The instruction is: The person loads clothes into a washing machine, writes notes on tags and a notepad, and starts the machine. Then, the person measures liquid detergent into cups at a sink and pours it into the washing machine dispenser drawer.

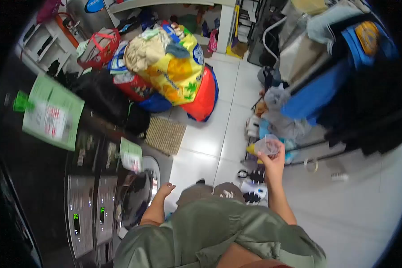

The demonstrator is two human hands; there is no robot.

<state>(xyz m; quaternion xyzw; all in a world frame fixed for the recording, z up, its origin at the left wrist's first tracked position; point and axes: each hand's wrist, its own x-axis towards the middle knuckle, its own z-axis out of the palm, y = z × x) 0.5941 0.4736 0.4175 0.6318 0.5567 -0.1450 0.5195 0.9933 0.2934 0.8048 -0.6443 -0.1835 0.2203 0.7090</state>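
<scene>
My right hand [274, 157] is closed around a small clear plastic cup [267, 144], held out to the right over shoes and bags. The cup looks see-through; I cannot make out any contents. On the other side, my left hand [166, 189] hangs low with nothing visible in it, its fingers loosely out. Nearest to it is the round door [152, 176] of a front-loading washing machine. Two machine panels [81, 216] with lit green digits stand on the left, and a green paper sheet [53, 111] hangs above them by a green clip.
Ahead on the white tiles sits a large yellow bag [176, 73] piled with cloth, beside red and blue bags. A woven mat [166, 134] lies before the machines. Clothes [317, 94] hang on a rack to the right, with shoes [254, 178] and plastic bags below.
</scene>
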